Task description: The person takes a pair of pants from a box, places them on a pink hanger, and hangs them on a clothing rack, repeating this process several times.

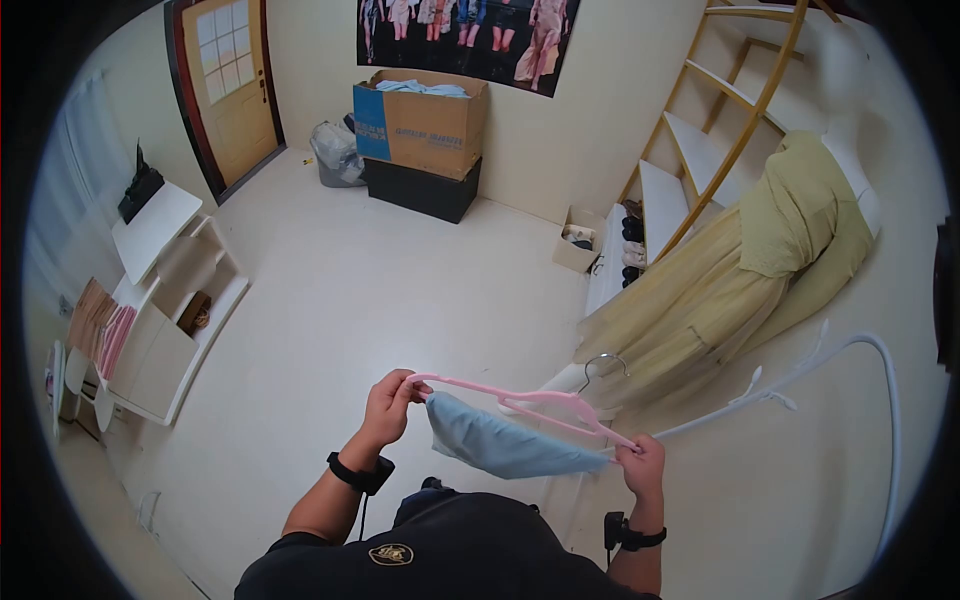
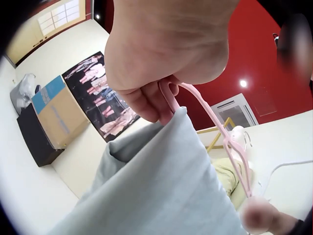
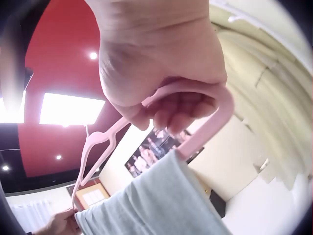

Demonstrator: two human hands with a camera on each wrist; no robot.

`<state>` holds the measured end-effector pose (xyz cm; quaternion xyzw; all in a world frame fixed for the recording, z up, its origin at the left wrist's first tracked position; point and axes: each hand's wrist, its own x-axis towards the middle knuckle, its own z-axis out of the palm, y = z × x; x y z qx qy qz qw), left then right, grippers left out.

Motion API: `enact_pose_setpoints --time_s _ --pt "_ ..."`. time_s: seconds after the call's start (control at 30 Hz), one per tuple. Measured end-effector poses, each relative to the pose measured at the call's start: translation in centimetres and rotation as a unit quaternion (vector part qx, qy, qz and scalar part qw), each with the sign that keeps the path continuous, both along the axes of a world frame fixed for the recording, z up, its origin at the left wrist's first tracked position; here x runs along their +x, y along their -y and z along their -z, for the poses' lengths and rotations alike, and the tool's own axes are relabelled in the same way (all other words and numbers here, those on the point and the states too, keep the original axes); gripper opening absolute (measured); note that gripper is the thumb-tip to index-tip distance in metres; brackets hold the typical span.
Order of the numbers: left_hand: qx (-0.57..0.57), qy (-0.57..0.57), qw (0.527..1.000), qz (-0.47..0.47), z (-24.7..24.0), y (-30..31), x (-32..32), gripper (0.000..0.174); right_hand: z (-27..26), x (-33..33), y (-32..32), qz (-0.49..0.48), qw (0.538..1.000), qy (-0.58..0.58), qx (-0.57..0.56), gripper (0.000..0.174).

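Observation:
A pink clothes hanger (image 1: pixel 548 398) with a metal hook (image 1: pixel 590 372) is held up in front of the body between both hands. Over its lower bar hangs a folded light blue cloth (image 1: pixel 505 447). My left hand (image 1: pixel 388 408) grips the hanger's left end, its fingers curled round the pink plastic right beside the cloth's corner (image 2: pixel 182 111). At the opposite end my right hand (image 1: pixel 642 467) holds the other corner. The right wrist view shows its fingers (image 3: pixel 178 115) wrapped through the hanger's bend, with the blue cloth (image 3: pixel 151 200) hanging below.
A white clothes rail (image 1: pixel 870 340) curves at the right, near a mannequin in a yellow-green garment (image 1: pixel 800 220). Behind it stands a shelf unit (image 1: pixel 690 165). Ahead, a cardboard box (image 1: pixel 425 130) sits on a black box (image 1: pixel 420 192). A white desk unit (image 1: pixel 150 370) is at left.

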<state>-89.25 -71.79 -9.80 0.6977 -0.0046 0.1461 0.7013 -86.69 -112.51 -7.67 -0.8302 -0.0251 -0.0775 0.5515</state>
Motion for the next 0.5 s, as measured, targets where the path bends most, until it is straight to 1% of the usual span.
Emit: enact_pose_setpoints --time_s 0.03,0.1,0.17,0.23,0.3,0.33,0.4,0.43,0.5 --pt "-0.001 -0.007 1.0 -0.004 0.2 -1.1 -0.3 0.026 -0.6 0.5 -1.8 -0.05 0.992 -0.005 -0.112 0.018" --pt "0.01 0.015 0.997 -0.076 0.3 -3.5 -0.6 0.025 -0.7 1.5 -5.8 -0.074 0.991 0.003 -0.111 0.018" --pt "0.03 0.034 0.994 -0.099 -0.1 -5.3 -0.6 0.024 -1.6 2.5 -8.8 -0.139 0.975 0.026 -0.173 0.016" --pt "0.047 0.027 0.992 -0.112 -1.0 -6.5 -0.8 0.023 -2.1 3.0 -12.3 -0.153 0.976 0.024 -0.15 0.015" --pt "0.035 0.033 0.989 -0.138 -0.8 -8.1 -1.0 0.023 -2.1 3.7 -14.7 -0.193 0.97 0.021 -0.146 0.014" --pt "0.031 0.024 0.988 -0.147 -0.3 -9.1 -1.3 0.023 -2.2 3.8 -15.8 -0.198 0.969 0.013 -0.148 0.014" --pt "0.025 0.011 0.986 -0.164 0.4 -10.5 -1.6 0.024 -2.6 4.3 -17.5 -0.246 0.958 -0.022 -0.145 0.014" --pt "0.025 0.002 0.985 -0.173 0.6 -11.2 -2.0 0.023 -2.5 4.7 -18.3 -0.253 0.956 -0.028 -0.147 0.014" --pt "0.023 -0.014 0.982 -0.187 0.9 -12.0 -2.7 0.022 -2.3 5.5 -19.7 -0.253 0.959 0.007 -0.128 0.015"
